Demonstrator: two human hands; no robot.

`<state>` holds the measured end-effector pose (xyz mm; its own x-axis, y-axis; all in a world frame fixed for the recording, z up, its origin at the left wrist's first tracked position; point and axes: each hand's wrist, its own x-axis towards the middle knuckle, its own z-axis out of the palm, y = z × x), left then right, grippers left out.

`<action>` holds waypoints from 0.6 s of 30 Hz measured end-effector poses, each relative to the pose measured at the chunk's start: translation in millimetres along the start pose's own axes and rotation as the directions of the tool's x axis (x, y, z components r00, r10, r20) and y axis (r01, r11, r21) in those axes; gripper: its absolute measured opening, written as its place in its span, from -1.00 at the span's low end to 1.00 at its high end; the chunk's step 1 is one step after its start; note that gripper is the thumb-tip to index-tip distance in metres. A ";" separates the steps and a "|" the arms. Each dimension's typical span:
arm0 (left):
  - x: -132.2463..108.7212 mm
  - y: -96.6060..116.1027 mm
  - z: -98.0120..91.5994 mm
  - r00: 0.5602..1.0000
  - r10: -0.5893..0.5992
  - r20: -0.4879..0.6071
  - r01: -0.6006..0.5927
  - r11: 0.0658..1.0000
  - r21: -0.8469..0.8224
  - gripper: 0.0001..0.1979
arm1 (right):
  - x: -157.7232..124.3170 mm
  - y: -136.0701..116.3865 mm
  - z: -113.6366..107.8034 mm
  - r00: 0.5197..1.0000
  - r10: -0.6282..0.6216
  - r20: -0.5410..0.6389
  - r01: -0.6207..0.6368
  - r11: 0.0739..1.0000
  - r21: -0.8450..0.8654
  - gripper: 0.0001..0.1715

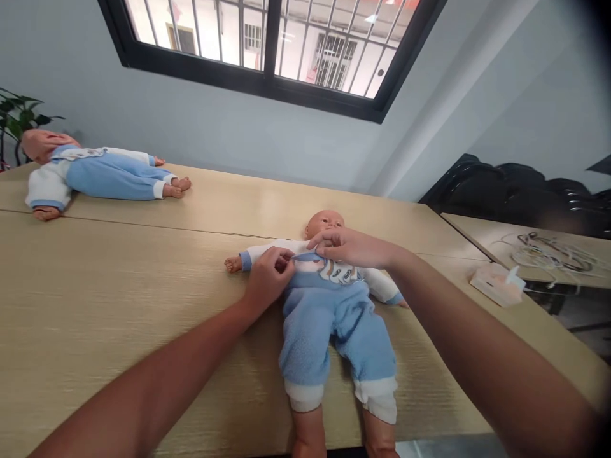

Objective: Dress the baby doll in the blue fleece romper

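Observation:
A baby doll (329, 221) lies on its back on the wooden table, its feet toward me. It wears a blue and white fleece romper (310, 331) with a cartoon print across the chest. My left hand (273, 272) pinches the romper's blue-edged chest flap near the doll's shoulder. From the other side, my right hand (344, 247) has its fingers bent and pressed to the same edge, close under the doll's chin. My right hand covers part of the doll's face and neck. What lies under my fingertips is hidden.
A second doll (114, 173) in a similar outfit lies at the far left of the table (119, 286), near a plant (21, 114). On the right are a tissue box (496, 284), coiled cables (554, 251) on another table, and stacked black chairs (501, 187). A barred window (267, 44) is behind.

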<state>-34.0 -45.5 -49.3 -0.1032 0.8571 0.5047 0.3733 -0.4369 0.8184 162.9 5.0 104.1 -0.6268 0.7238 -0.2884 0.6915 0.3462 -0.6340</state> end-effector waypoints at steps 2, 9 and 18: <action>-0.7 -5.1 -2.8 0.999 -0.044 0.019 0.045 0.999 -0.027 -0.83 | -4.7 1.5 -2.6 0.999 0.023 0.034 -0.022 0.999 -0.025 -0.59; -5.8 -6.9 -5.0 0.992 -0.019 -0.123 0.014 0.999 -0.044 -0.85 | -21.2 6.4 14.5 0.979 -0.097 -0.181 0.035 0.948 -0.318 -0.78; -6.9 -11.1 -2.8 0.999 0.036 0.005 -0.037 0.998 0.044 -0.77 | -48.9 22.3 31.7 0.876 -0.391 -0.282 0.292 0.896 -0.334 -0.86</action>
<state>-40.0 -47.4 -61.1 -0.0851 0.8419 0.5329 0.4170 -0.4556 0.7865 197.6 -41.6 81.3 -0.7185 0.6669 0.1973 0.5562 0.7213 -0.4126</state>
